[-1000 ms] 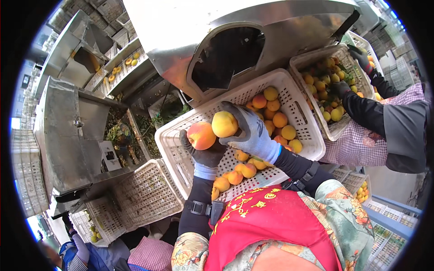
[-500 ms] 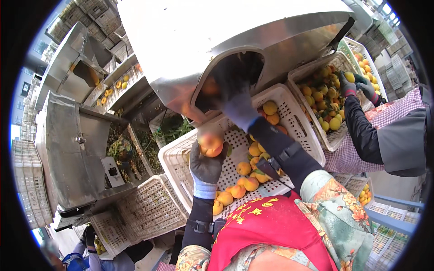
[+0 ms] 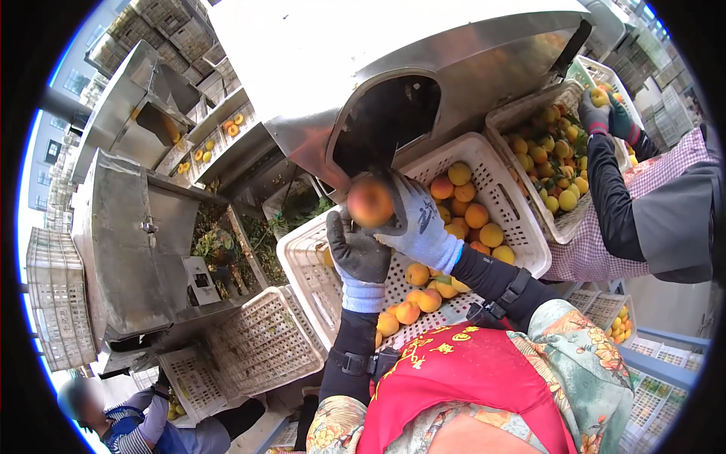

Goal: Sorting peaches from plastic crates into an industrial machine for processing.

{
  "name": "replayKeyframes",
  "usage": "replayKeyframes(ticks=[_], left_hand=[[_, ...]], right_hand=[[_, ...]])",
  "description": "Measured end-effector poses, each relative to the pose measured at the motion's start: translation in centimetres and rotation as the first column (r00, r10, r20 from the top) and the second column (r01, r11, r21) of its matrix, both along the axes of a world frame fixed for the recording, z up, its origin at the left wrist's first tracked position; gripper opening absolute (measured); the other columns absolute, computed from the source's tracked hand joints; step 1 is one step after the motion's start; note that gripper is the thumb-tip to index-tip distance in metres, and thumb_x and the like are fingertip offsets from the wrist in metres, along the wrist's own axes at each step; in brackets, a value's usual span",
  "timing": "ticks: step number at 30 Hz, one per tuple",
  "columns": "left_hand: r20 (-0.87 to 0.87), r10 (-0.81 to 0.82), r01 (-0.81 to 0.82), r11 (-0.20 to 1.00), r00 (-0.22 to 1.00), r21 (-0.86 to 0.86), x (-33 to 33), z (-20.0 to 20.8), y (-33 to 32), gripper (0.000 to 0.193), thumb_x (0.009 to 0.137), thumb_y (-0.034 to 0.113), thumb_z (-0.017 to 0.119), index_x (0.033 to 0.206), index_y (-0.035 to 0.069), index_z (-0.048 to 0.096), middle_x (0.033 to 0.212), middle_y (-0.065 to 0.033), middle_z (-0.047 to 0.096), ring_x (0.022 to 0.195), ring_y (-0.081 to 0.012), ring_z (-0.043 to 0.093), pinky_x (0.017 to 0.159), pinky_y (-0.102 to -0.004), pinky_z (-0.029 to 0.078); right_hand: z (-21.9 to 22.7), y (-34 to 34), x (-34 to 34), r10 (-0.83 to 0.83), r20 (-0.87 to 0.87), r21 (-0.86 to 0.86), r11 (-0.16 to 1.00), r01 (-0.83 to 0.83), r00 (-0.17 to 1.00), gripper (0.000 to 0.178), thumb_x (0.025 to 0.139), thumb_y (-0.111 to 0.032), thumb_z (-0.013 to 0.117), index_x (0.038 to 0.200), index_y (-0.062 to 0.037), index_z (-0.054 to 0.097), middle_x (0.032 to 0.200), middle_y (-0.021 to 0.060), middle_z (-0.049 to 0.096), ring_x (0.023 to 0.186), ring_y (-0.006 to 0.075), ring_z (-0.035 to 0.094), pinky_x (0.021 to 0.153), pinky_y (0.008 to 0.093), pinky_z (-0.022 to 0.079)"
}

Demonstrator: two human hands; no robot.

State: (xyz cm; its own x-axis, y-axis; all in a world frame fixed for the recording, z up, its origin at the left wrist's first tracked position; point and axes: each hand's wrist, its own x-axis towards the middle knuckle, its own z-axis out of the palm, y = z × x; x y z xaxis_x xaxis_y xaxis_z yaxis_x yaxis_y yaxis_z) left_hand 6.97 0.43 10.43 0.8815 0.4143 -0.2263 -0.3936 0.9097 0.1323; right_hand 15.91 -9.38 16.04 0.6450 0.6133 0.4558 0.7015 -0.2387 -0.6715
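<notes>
A red-and-yellow peach [image 3: 370,202] is held up in front of the metal machine's dark opening [image 3: 387,121]. My left hand [image 3: 358,253], in a dark-palmed glove with a pale blue cuff, curls around its lower left side. Against its right side presses my right hand [image 3: 423,219] in a matching glove. Part of the fingers is hidden behind the fruit. Below both hands stands a white perforated crate [image 3: 508,198]. Several peaches [image 3: 476,216] fill its right part, and more lie in a row [image 3: 408,312] along its near side.
The machine's steel housing [image 3: 454,83] overhangs the crate's far side. To the right, a co-worker's gloved hands [image 3: 595,113] hold a fruit over another full crate [image 3: 560,231]. An angled white crate [image 3: 272,340] stands at left, beside a metal unit [image 3: 121,250]. Another person [image 3: 125,424] is at lower left.
My right hand has come out of the opening to the peach. My left hand has shifted slightly right. More peaches now show at the crate's right side.
</notes>
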Motion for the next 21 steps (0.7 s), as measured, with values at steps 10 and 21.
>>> replayKeyframes(ticks=[10,21], left_hand=[[-0.78,0.037,0.78,-0.048,0.625,0.624,-2.8,-13.8,-3.5,0.061,0.084,0.034,0.065,0.135,0.005,0.047,0.118,-0.0198,0.06,0.106,-0.0282,0.06,0.091,-0.0369,0.047],[-0.907,-0.048,0.669,-0.659,0.419,0.344,-2.7,-18.7,-7.4,0.078,0.075,0.041,0.066,0.141,0.01,0.038,0.128,-0.0232,0.054,0.115,-0.0371,0.054,0.097,-0.0434,0.044]], right_hand=[[-0.5,4.9,9.3,-0.106,0.248,-0.016,0.993,0.114,0.963,0.092,0.069,-0.028,0.078,0.143,-0.0025,0.03,0.141,0.023,0.038,0.126,0.0397,0.04,0.107,0.05,0.029],[-7.9,-9.7,9.6,-0.067,0.098,-0.446,0.889,0.104,0.993,0.051,0.084,-0.03,0.066,0.129,-0.0092,0.053,0.134,0.0167,0.05,0.118,0.0355,0.051,0.101,0.0428,0.04]])
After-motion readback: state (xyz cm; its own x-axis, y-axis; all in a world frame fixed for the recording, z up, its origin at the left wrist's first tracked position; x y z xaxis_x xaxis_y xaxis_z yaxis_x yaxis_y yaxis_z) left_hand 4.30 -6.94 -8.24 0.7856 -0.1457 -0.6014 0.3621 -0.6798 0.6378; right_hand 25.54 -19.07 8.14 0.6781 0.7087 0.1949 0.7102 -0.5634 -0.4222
